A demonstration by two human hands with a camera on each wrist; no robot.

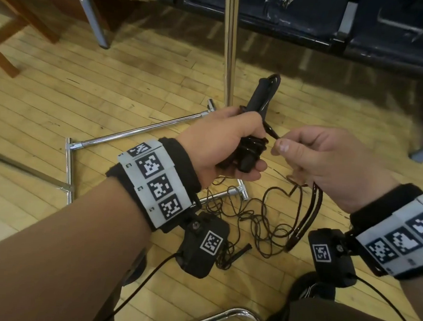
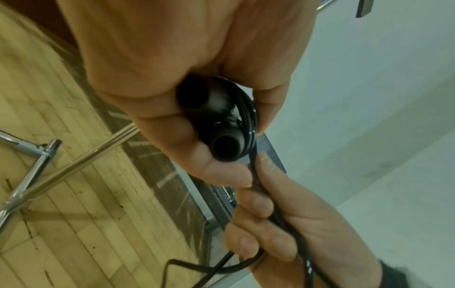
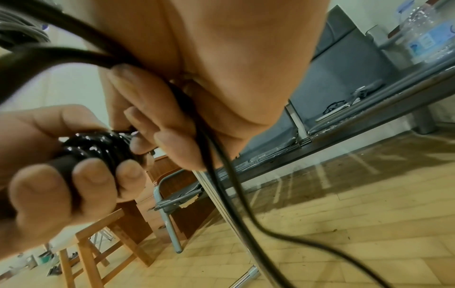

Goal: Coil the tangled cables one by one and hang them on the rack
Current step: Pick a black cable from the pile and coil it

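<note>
Left hand [image 1: 222,141]: clenched round the wound cable bundle [image 1: 253,148] at frame centre, so the turns are kept from springing loose.
Right hand [image 1: 329,162]: the free strand [image 1: 271,132] is pinched just beside the bundle, so wrapping stays taut.
Remaining tangle [image 1: 259,214]: left on the floor, lower centre.
Rack [image 1: 229,42]: its pole stands upright, upper centre, behind the hands.

Glossy black cable [image 1: 253,148]; chrome rack [image 1: 142,129]; yellow wood floor [image 1: 110,76]; black-and-white patterned wristbands [image 1: 153,181].

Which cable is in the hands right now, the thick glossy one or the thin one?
The thick glossy cable: left hand grips its wound bundle, right hand pinches its free run. The thin cable lies tangled on the floor.
</note>
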